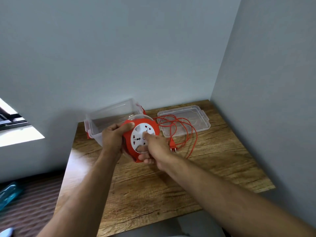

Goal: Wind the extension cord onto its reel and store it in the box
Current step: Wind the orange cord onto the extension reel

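Note:
A red cord reel [127, 139] with a round white socket face [139, 134] is held tilted above the wooden table [171, 182]. My left hand [112, 139] grips its left rim, thumb on top. My right hand [156, 149] clasps the lower right side, with a finger pressed on the white face. The loose red cord [181, 132] trails from the reel in loops over the table and across the lid, ending in a red plug [173, 145] lying on the wood. A clear plastic box [111, 115] with red clips stands open behind the reel.
The box's clear lid [200, 120] lies flat at the back right of the table. Grey walls close in behind and on the right. A window [15, 127] is at the left, and a blue bottle [8, 194] lies on the dark floor.

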